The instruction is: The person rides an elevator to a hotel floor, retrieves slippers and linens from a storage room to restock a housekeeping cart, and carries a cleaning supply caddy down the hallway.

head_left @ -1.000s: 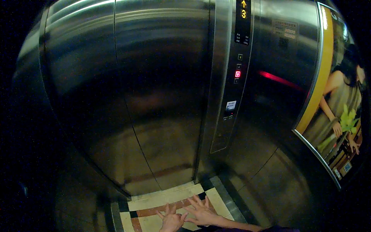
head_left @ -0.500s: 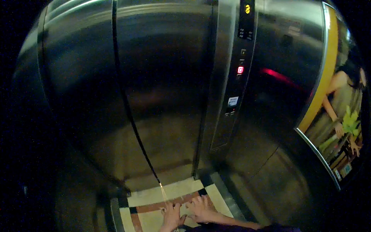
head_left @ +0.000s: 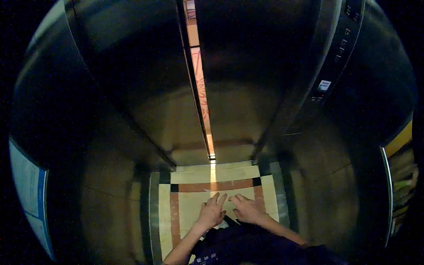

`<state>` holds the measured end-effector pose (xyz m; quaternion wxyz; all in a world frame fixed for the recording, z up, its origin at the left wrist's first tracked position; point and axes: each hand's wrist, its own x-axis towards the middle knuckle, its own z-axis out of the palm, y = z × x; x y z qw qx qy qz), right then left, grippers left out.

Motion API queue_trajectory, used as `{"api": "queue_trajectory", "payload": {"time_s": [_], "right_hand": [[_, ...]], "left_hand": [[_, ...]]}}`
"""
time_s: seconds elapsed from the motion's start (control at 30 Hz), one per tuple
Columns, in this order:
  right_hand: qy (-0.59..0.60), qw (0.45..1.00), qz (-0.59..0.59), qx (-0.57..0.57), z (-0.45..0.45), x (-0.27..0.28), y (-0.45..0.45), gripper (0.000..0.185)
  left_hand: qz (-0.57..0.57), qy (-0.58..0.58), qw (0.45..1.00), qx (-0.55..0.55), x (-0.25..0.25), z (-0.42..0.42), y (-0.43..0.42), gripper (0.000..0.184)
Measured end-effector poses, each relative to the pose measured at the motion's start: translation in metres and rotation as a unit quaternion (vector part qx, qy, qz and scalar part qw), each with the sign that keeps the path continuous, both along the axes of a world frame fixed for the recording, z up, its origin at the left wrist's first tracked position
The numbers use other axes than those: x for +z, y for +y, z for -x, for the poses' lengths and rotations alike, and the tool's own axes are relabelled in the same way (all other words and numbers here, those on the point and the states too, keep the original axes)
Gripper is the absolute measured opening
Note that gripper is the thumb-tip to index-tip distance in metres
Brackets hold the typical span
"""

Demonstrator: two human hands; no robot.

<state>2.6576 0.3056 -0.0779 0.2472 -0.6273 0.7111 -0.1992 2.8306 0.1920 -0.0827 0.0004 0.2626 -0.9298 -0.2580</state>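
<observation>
Both hands hang in front of my dark shirt (head_left: 256,243), low in the view, with a small gap between them. My left hand (head_left: 213,211) points forward with its fingers apart and nothing in it. Beside it, my right hand (head_left: 245,209) is also open and empty, its fingers somewhat bent. Below them lies the tiled floor (head_left: 194,205) of an elevator, pale with a reddish border. Ahead are the metal elevator doors (head_left: 251,115), parted by a narrow bright slit (head_left: 201,88). Neither hand touches the doors.
A button panel (head_left: 338,57) with a small white label (head_left: 325,85) runs up the right front wall. A blue and white poster (head_left: 31,194) hangs at the far left. On the right wall is a framed poster (head_left: 399,176), partly cut off.
A bright gap has opened between the doors, and the red button light is no longer lit. My view has tilted down and turned right. My hands remain apart and empty.
</observation>
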Motion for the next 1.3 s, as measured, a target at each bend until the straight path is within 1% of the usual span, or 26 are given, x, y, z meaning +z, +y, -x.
{"api": "queue_trajectory", "payload": {"time_s": [0.03, 0.1, 0.13, 0.17, 0.2, 0.3, 0.37, 0.43, 0.5, 0.6, 0.67, 0.7, 0.77, 0.83, 0.87, 0.9, 0.93, 1.03, 1.13, 1.17, 1.2, 1.23, 1.27, 1.3], "right_hand": [[-0.004, 1.000, 0.003, 0.000, -0.004, -0.002, -0.005, 0.049], [0.002, 0.999, -0.039, 0.030, -0.013, -0.002, -0.017, 0.055], [0.000, 0.999, -0.037, 0.029, -0.018, -0.005, -0.023, 0.055], [0.007, 0.998, -0.036, 0.054, -0.023, -0.010, -0.029, 0.057], [0.016, 0.996, -0.035, 0.080, -0.031, -0.014, -0.034, 0.059], [0.042, 0.995, -0.030, 0.087, -0.067, -0.022, -0.044, 0.062], [0.067, 0.994, -0.039, 0.080, -0.089, -0.029, -0.054, 0.064], [0.092, 0.992, -0.048, 0.072, -0.109, -0.037, -0.069, 0.065], [0.079, 0.991, -0.085, 0.066, -0.113, -0.043, -0.082, 0.069], [0.106, 0.991, -0.059, 0.050, -0.134, -0.067, -0.113, 0.071], [0.122, 0.989, -0.074, 0.041, -0.146, -0.088, -0.138, 0.072], [0.128, 0.987, -0.094, 0.034, -0.144, -0.104, -0.165, 0.073], [0.149, 0.985, -0.085, 0.022, -0.151, -0.126, -0.200, 0.074], [0.174, 0.982, -0.067, 0.015, -0.148, -0.149, -0.239, 0.074], [0.185, 0.981, -0.064, 0.016, -0.141, -0.159, -0.256, 0.074], [0.191, 0.979, -0.063, 0.019, -0.145, -0.137, -0.279, 0.067], [0.188, 0.980, -0.060, 0.013, -0.124, -0.120, -0.297, 0.067], [0.165, 0.985, 0.031, 0.027, -0.094, -0.113, -0.353, 0.062], [0.174, 0.984, 0.009, 0.040, -0.007, -0.061, -0.405, 0.061], [0.173, 0.984, 0.012, 0.050, 0.001, -0.070, -0.424, 0.061], [0.182, 0.982, 0.003, 0.051, 0.022, -0.061, -0.440, 0.064], [0.172, 0.984, 0.026, 0.041, 0.035, -0.052, -0.460, 0.067], [0.157, 0.986, 0.052, 0.032, 0.055, -0.043, -0.471, 0.070], [0.154, 0.984, 0.074, 0.042, 0.074, -0.037, -0.492, 0.076]], "left_hand": [[-0.040, -0.016, 0.999, -0.004, -0.006, -0.007, -0.004, 0.078], [-0.041, -0.045, 0.998, 0.012, -0.009, -0.018, -0.006, 0.080], [-0.046, -0.069, 0.996, 0.029, -0.010, -0.024, -0.008, 0.082], [-0.065, -0.085, 0.994, 0.022, -0.018, -0.033, -0.014, 0.087], [-0.064, -0.083, 0.994, 0.022, -0.024, -0.044, -0.017, 0.087], [-0.070, -0.101, 0.992, 0.034, -0.042, -0.078, -0.028, 0.089], [-0.062, -0.134, 0.988, 0.035, -0.050, -0.094, -0.038, 0.091], [-0.082, -0.127, 0.988, 0.030, -0.061, -0.109, -0.051, 0.092], [-0.103, -0.139, 0.985, 0.010, -0.072, -0.113, -0.068, 0.094], [-0.117, -0.108, 0.987, -0.005, -0.097, -0.131, -0.105, 0.095], [-0.113, -0.085, 0.990, -0.014, -0.123, -0.138, -0.132, 0.097], [-0.119, -0.086, 0.989, -0.030, -0.139, -0.133, -0.162, 0.097], [-0.111, -0.079, 0.990, -0.045, -0.166, -0.136, -0.199, 0.097], [-0.034, 0.091, 0.995, -0.034, -0.209, -0.135, -0.233, 0.097], [-0.045, 0.226, 0.972, -0.050, -0.248, -0.126, -0.253, 0.097], [-0.038, 0.120, 0.991, -0.046, -0.218, -0.123, -0.273, 0.098], [-0.029, -0.001, 0.999, -0.042, -0.165, -0.103, -0.292, 0.099], [-0.049, 0.021, 0.998, -0.030, -0.156, -0.067, -0.352, 0.100], [-0.031, 0.000, 0.999, -0.031, -0.090, 0.016, -0.406, 0.100], [-0.032, 0.005, 0.999, -0.031, -0.092, 0.019, -0.425, 0.100], [-0.056, 0.023, 0.998, -0.019, -0.080, 0.039, -0.437, 0.100], [-0.081, 0.043, 0.996, -0.009, -0.073, 0.052, -0.457, 0.100], [-0.082, 0.039, 0.996, -0.005, -0.068, 0.072, -0.469, 0.100], [-0.081, 0.054, 0.995, 0.022, -0.068, 0.086, -0.488, 0.101]]}}
